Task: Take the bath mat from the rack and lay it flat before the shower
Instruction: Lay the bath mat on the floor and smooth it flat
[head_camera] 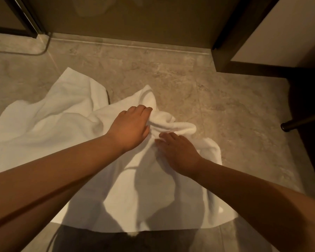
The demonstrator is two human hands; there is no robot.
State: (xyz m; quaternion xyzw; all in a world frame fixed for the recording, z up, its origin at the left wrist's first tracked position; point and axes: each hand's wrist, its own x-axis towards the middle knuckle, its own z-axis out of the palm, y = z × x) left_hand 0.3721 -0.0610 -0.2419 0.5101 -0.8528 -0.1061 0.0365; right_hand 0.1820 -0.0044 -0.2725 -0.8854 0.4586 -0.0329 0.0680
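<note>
One bath mat (53, 124) lies rumpled on the floor (225, 106); the grip of your left hand (131, 126) holds one fold, your right hand (178, 151) presses flat.

1 white bath mat (62, 128), 2 hands – L hand (130, 127), R hand (178, 153), 1 dark furn. leg (302, 122)

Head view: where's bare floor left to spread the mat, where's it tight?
Bare beige stone-tile floor lies between the crumpled white terry bath mat and the pale shower sill, and right of the mat up to the dark brown cabinet. Crowded at the bunched fold, where the left hand grips and the right hand rests.
</note>
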